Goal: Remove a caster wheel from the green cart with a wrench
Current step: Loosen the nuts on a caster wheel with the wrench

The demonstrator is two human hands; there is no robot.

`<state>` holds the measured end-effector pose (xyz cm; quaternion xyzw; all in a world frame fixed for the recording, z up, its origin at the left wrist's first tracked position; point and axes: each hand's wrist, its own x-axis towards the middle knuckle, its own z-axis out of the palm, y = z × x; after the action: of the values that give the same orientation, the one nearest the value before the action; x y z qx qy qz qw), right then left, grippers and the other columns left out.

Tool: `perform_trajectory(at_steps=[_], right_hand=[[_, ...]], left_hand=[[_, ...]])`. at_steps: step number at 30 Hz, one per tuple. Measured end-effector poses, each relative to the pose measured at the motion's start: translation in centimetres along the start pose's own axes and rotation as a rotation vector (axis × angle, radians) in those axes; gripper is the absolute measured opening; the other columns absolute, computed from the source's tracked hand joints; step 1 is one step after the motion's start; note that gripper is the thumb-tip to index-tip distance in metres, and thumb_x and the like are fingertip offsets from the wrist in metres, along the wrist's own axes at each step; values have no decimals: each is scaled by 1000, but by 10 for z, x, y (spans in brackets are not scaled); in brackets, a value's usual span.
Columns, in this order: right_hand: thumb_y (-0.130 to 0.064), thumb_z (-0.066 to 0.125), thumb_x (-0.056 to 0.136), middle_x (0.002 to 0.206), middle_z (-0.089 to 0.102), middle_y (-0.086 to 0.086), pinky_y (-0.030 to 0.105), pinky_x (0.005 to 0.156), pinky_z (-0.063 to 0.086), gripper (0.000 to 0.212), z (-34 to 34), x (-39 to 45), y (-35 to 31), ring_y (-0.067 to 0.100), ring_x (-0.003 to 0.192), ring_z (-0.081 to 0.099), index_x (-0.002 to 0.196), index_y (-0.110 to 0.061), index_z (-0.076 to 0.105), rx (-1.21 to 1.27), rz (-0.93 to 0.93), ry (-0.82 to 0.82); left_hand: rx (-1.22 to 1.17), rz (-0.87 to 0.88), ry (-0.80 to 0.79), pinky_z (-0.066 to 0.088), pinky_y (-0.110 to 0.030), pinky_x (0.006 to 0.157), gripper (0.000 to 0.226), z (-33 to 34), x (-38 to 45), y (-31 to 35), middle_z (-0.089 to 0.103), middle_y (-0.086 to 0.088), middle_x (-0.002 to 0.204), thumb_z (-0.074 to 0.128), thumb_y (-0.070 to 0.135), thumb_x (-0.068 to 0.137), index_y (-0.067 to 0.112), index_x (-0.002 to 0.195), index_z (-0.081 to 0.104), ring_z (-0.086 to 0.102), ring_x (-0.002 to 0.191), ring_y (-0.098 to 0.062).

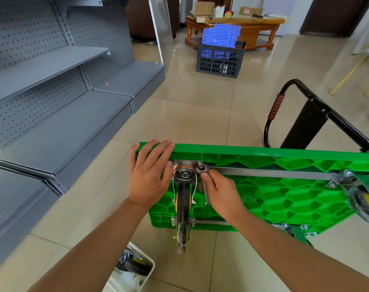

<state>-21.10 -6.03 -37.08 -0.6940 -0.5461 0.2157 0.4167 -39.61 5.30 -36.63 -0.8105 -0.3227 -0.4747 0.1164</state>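
Near the cart's (pixel 284 192) left end, the right hand (pixel 222 191) grips a wrench (pixel 203 182), its head on a bolt (pixel 201 166) of the caster's (pixel 183 199) plate. Left hand (pixel 151 171) lies flat and open on the cart's far-left corner.

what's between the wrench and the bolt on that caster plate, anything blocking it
Nothing visible. The right hand holds the wrench with its head already seated on the bolt at the caster wheel mounting plate. The left hand rests flat on the green cart corner, clear of the wrench.
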Motion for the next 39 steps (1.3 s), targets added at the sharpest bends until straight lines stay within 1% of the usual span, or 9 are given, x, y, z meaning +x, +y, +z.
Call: perform_trajectory(at_steps=[2,5,8,12,18,23,27,31,39], right_hand=[[-30,46,106,75,69,-1,38,59,54,29,3,0,-2,19,61,63,90,-12,63,41,30,11],[-31,47,106,76,70,2,39,59,55,29,4,1,0,28,66,65,90,-13,64,72,41,10],[-31,48,106,75,69,0,40,60,58,29,2,2,1,19,64,64,88,-16,64,98,43,1],[-27,50,105,68,65,-1,16,57,42,29,-5,9,2,3,56,54,82,-15,63,39,14,22],[-35,51,104,64,61,-3,29,57,44,32,-12,20,2,9,55,54,77,-20,60,-91,4,30],[-36,50,104,63,62,-4,18,53,39,36,-19,38,-2,4,53,54,73,-20,58,-169,5,6],[-35,49,105,65,64,-2,27,58,42,36,-21,54,-2,7,56,55,74,-19,58,-199,7,4],[-35,47,105,64,62,-4,22,57,41,34,-12,55,1,3,53,52,77,-20,57,-166,5,29],[-36,47,105,68,65,1,48,69,59,29,13,52,13,18,62,64,84,-22,62,35,2,133]], left_hand=[[1,0,8,35,-59,111,36,1,0,-1,63,3,139,52,23,101,14,133,67,55,131,-24],[2,2,18,36,-59,111,36,3,-1,-2,63,3,138,53,22,100,14,132,67,55,130,-24],[-2,11,20,36,-58,111,36,3,0,-2,63,2,139,54,21,100,14,133,67,56,130,-25],[7,17,-9,35,-57,112,38,5,4,-4,62,2,141,54,21,100,14,135,65,55,130,-26],[28,3,-42,34,-58,112,38,10,12,-7,61,3,141,54,23,101,15,137,64,54,132,-25],[12,4,-37,35,-57,112,37,24,25,-16,63,4,139,54,23,101,16,135,65,55,130,-25],[-2,7,-41,33,-54,114,37,36,35,-22,63,4,138,52,23,101,17,135,66,55,130,-25],[-7,15,-9,33,-54,114,37,43,36,-24,64,4,137,53,22,100,16,133,67,56,129,-25],[-1,64,41,31,-50,116,38,49,32,-31,64,4,137,55,20,98,17,134,66,56,129,-24]])
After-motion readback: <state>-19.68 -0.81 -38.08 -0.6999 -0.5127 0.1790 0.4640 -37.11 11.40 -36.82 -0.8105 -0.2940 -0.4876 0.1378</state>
